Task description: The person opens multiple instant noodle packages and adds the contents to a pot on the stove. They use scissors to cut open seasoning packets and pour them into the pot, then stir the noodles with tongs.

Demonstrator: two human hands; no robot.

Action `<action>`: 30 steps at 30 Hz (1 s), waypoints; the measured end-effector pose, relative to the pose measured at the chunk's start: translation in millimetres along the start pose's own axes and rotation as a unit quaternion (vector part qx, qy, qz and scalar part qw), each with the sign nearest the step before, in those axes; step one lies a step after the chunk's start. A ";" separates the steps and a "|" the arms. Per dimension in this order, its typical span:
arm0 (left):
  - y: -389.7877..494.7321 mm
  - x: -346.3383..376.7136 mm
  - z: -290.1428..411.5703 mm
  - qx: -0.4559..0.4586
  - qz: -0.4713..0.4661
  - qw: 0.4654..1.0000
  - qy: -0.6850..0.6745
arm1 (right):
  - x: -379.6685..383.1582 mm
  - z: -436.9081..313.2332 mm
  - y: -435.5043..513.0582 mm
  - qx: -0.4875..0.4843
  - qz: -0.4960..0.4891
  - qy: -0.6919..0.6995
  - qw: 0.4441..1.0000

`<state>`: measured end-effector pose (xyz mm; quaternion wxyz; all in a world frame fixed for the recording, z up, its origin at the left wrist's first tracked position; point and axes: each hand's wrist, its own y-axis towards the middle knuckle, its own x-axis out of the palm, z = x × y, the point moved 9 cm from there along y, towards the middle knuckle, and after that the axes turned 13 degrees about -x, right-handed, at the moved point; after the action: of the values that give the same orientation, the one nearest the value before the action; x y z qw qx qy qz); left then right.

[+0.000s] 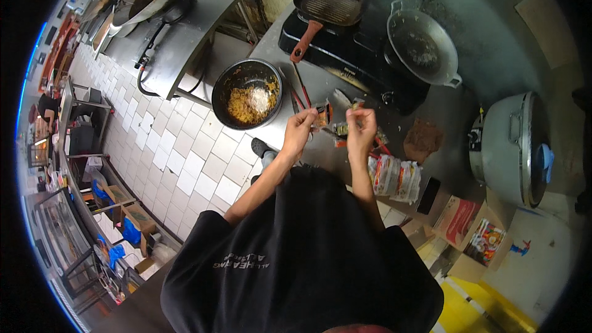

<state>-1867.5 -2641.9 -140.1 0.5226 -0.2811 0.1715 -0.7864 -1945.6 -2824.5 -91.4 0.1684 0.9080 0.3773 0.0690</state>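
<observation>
My left hand (298,133) pinches a small clear-and-orange plastic packet (323,114) above the steel counter (286,71). Between the thumb and finger of my right hand (361,130) is a small greenish sachet piece (356,105). More small packets (341,128) lie below and between my hands, partly hidden. To the left of them, a round black pot (222,110) holds a yellow-orange shredded mixture (240,106) with a mound of white powder (260,100) on it. Red-handled utensils (303,88) rest between the pot and the stove.
A black gas stove (323,51) carries a grill pan (330,2) and a metal wok (418,48). At right are crumpled brown paper (422,139), wrapped noodle packs (395,178), a phone (428,195), a large cooker (502,148) and an open carton (458,219). A person (47,107) is far left.
</observation>
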 end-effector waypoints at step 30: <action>-25.2 -11.7 41.0 0.093 -0.037 0.995 -0.012 | 78.8 4.6 6.0 0.179 -0.272 0.147 0.934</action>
<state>-1856.8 -2620.2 -96.9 0.5190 -0.2470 0.0809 -0.8143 -1884.8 -2773.8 -93.6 -0.0422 0.7654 0.6366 0.0846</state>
